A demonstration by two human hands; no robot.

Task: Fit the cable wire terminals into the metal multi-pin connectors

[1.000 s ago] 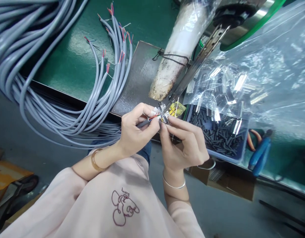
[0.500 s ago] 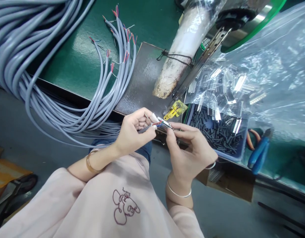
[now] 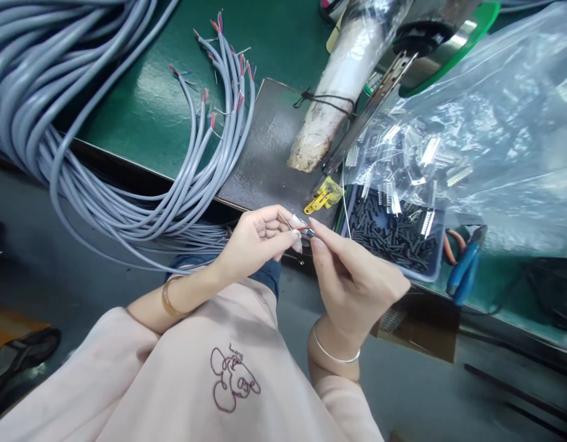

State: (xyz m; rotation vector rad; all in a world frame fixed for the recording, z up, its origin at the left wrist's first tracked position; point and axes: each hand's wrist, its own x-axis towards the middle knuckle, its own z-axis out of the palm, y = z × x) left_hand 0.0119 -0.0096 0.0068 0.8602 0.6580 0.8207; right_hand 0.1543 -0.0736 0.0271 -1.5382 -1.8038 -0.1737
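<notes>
My left hand (image 3: pixel 258 236) is closed, thumb against the fingers, on the stripped end of a grey cable that is mostly hidden. White wrapping covers its fingertips. Thin coloured wires (image 3: pixel 303 228), red and blue among them, run from there toward my right hand (image 3: pixel 354 267). That hand pinches a small metal connector (image 3: pixel 310 233) between thumb and forefinger, and its fingers hide most of the part. Both hands meet just off the near edge of the bench. Beyond them lies a yellow clip-like piece (image 3: pixel 321 199) on a dark board.
Grey cables (image 3: pixel 108 178) with stripped ends fill the left. Behind my hands are the dark board (image 3: pixel 260 159), a plastic-wrapped tube (image 3: pixel 323 113) and a perforated metal arm (image 3: pixel 370 110). At right are a blue bin (image 3: pixel 434 270) of black sleeves, bagged connectors (image 3: pixel 431 150) and cutters (image 3: pixel 465 270).
My right fingers have moved slightly left, closer to my left fingertips, and now cover more of the connector and wires. The bench items at right have shifted a little left in view.
</notes>
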